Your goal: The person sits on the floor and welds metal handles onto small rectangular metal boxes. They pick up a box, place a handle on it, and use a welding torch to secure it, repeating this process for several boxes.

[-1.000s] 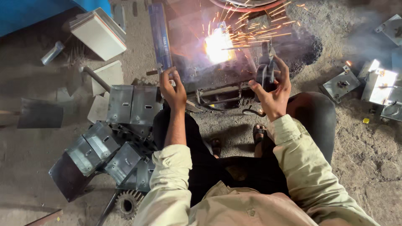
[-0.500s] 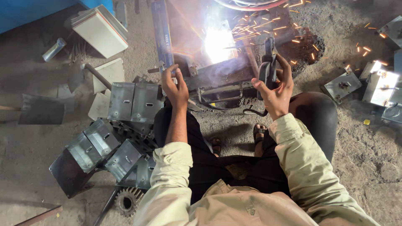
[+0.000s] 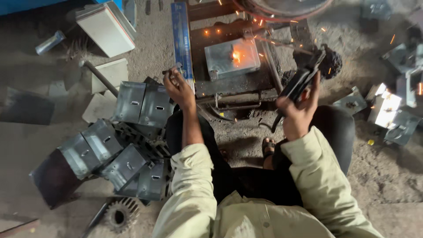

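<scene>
A grey sheet-metal box [image 3: 232,58] lies on a low dark metal stand [image 3: 229,83] in front of me, with an orange glow on its middle and a few sparks above. My right hand [image 3: 296,115] is closed around a black welding electrode holder [image 3: 304,79], lifted to the right of the box, its thin rod reaching toward the box. My left hand [image 3: 178,87] rests at the stand's left edge beside a blue flat packet [image 3: 181,42], pinching a small thin metal piece. Both sleeves are pale green.
Several grey sheet-metal boxes [image 3: 119,145] are heaped on the dirt floor at my left. A toothed gear [image 3: 120,215] lies at bottom left. More metal boxes [image 3: 387,110] lie at right. A white box [image 3: 105,28] and a pipe [image 3: 99,77] lie at upper left.
The bright welding arc has gone out, leaving a glow on the box. My right hand has pulled the holder back to the right. My left hand shifted left along the stand.
</scene>
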